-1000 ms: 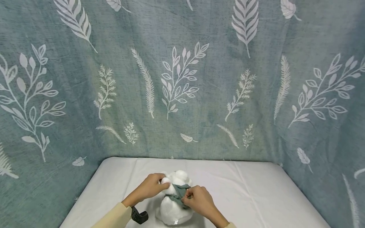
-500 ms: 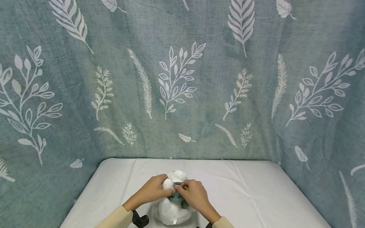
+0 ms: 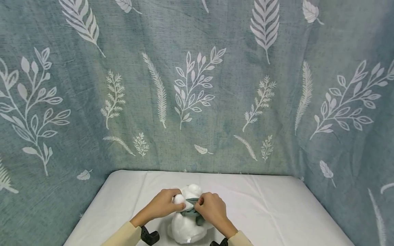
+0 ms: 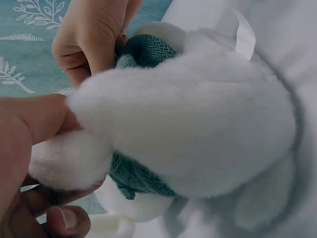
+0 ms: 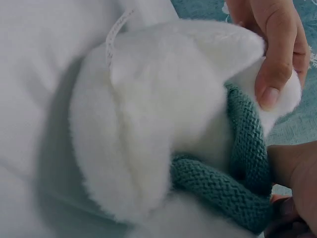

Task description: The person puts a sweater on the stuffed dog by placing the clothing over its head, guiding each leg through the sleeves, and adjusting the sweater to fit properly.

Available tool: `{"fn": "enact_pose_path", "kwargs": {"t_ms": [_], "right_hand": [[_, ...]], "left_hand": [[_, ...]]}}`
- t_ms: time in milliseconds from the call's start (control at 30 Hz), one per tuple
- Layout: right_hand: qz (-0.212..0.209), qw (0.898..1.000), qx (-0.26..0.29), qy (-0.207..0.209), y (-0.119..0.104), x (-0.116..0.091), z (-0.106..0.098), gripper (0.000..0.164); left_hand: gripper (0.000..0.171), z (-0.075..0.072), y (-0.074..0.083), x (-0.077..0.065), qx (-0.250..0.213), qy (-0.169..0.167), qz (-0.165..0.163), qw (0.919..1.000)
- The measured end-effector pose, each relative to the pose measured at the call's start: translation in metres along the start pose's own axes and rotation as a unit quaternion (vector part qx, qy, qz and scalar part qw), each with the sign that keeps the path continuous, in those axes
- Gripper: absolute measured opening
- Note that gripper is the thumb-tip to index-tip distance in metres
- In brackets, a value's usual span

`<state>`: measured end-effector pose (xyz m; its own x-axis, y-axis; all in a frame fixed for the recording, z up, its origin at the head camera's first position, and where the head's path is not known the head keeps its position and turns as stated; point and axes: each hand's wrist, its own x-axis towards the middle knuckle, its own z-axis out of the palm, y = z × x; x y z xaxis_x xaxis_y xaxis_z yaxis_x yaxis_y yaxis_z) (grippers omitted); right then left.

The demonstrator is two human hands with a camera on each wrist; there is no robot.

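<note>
A white plush toy [image 3: 188, 229] with a teal knitted scarf [image 3: 191, 211] round its neck sits at the table's near side. On its left, my left hand [image 3: 163, 205] grips a small rounded white part [image 4: 72, 161], thumb on top and fingers beneath. My right hand [image 3: 213, 211] pinches the scarf at the right side of the neck. In the right wrist view, two lengths of scarf [image 5: 247, 141] converge at the right hand [image 5: 299, 171], whose fingertips are mostly hidden. A white fabric tag [image 4: 245, 37] sticks out of the toy's body.
The white-covered table [image 3: 261, 205] reaches back to a teal leaf-patterned curtain [image 3: 197, 102], which also rises on both sides. Black wrist devices [image 3: 149, 235] sit under both forearms.
My right hand has moved up along the scarf, in towards the left hand, then slightly back right. The scarf is drawn higher at the neck. My left hand keeps its grip.
</note>
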<state>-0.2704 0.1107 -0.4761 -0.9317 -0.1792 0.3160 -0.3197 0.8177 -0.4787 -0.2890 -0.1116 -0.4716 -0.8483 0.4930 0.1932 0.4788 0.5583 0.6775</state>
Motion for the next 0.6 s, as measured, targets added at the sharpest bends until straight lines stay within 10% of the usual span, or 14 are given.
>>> {"fn": "enact_pose_path", "kwargs": {"t_ms": [600], "right_hand": [[-0.102,0.994,0.015,-0.026,-0.01,-0.013,0.0,0.027]], "left_hand": [[0.022,-0.002,-0.002,0.001,-0.033,0.015,-0.031,0.9989]]}}
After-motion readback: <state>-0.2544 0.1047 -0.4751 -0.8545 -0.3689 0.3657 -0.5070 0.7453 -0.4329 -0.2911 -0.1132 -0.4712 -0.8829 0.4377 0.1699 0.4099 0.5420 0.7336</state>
